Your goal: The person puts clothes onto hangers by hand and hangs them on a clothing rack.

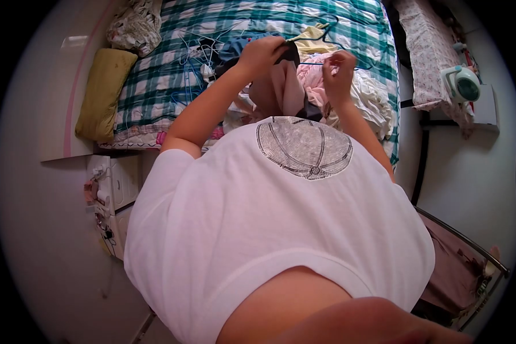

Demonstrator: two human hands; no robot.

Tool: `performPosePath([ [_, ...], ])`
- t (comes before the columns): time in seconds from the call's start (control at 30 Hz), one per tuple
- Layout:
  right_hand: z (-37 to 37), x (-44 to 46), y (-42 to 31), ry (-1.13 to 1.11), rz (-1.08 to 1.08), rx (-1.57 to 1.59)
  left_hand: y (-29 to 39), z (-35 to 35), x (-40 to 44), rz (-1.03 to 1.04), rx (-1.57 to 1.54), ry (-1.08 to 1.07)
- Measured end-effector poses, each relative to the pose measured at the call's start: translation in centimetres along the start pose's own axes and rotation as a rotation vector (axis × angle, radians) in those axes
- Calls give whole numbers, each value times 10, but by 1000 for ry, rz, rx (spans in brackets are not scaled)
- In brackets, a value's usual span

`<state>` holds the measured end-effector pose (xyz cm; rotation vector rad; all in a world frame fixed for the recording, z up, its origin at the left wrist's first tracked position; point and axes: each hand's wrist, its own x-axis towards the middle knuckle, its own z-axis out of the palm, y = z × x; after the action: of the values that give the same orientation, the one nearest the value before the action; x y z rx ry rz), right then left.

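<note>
My left hand [262,56] is closed on the dark edge of a brownish-pink garment [272,92], which hangs down toward my shirt. To the right, my right hand [339,67] has its fingers pinched on a blue clothes hanger [361,64]. The hanger's hook points away from me, and its left part lies by the garment's dark edge. Beneath the hanger are a pink cloth [311,80] and a pale yellow cloth [311,43]. Blue clothing [232,49] lies beside my left hand. The lower end of the garment is hidden behind my shirt.
Several loose hangers [192,57] lie on the green plaid bedding [146,80], left of the clothes. White clothing [370,103] is heaped at the right. An olive pillow [104,92] rests at the left edge. A small teal-and-white fan [463,83] stands at the right.
</note>
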<state>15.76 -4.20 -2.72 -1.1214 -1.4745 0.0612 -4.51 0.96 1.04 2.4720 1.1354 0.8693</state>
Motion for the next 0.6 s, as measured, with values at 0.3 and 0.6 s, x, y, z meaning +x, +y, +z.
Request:
performPosePath([
  [0.3,41,-30,-37,-228,-183,40,8,-28,-16,-39,-185,175],
  [0.6,36,-55,-15,-610,535,521,-24,-54,-37,-105,-191,216],
])
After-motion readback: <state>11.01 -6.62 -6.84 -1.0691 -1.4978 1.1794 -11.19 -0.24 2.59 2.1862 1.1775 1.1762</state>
